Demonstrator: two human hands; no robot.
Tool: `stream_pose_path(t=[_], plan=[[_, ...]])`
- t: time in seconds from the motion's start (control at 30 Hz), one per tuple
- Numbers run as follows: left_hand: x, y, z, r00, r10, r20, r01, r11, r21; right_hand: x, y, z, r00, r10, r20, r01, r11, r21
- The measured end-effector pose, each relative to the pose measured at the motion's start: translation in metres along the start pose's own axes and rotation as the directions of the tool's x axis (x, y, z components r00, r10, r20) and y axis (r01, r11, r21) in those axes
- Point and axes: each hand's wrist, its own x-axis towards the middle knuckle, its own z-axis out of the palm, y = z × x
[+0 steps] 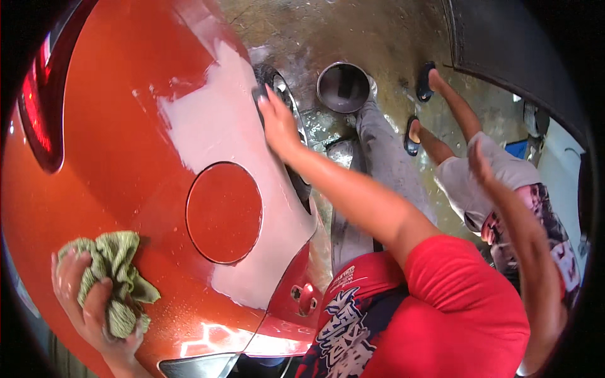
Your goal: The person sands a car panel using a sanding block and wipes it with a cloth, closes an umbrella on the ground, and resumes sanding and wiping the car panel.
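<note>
An orange-red car body fills the left half, with a pale pinkish patch spreading around the round fuel flap and along the wheel arch. My right hand is closed over a small dark block, pressed to the pale patch beside the wheel arch. Part of the block is hidden under my fingers. At the lower left, my left hand grips a bunched yellow-green cloth against the wet orange panel.
A dark round bucket stands on the wet floor near my feet. Another person in light shorts and dark sandals stands at the right. The car's wheel sits below my right hand; a red tail light is at far left.
</note>
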Motion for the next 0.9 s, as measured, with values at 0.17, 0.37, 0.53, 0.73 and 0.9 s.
stream_pose_path(t=[0.17,0.37,0.53,0.73,0.9], plan=[[0.004,0.006,0.003,0.999,-0.025,-0.024,0.025,1.000,0.012,0.079,0.009,0.000,0.987,0.158,0.005,-0.158,0.987,-0.019],[0.005,0.004,0.005,1.000,0.013,-0.017,-0.013,1.000,-0.005,0.080,0.013,-0.014,0.979,0.176,0.107,-0.163,0.979,-0.119],[-0.001,0.004,0.002,1.000,-0.010,-0.006,0.010,1.000,-0.008,0.048,-0.004,-0.012,0.975,0.175,0.134,-0.151,0.974,-0.168],[0.009,0.004,0.000,1.000,0.013,-0.017,-0.014,0.999,-0.030,0.058,0.021,0.000,0.993,0.122,-0.001,-0.119,0.969,0.219],[0.000,-0.004,0.004,0.998,0.057,-0.002,-0.057,0.998,-0.015,0.037,0.012,-0.019,0.972,0.077,0.222,-0.120,0.975,0.188]])
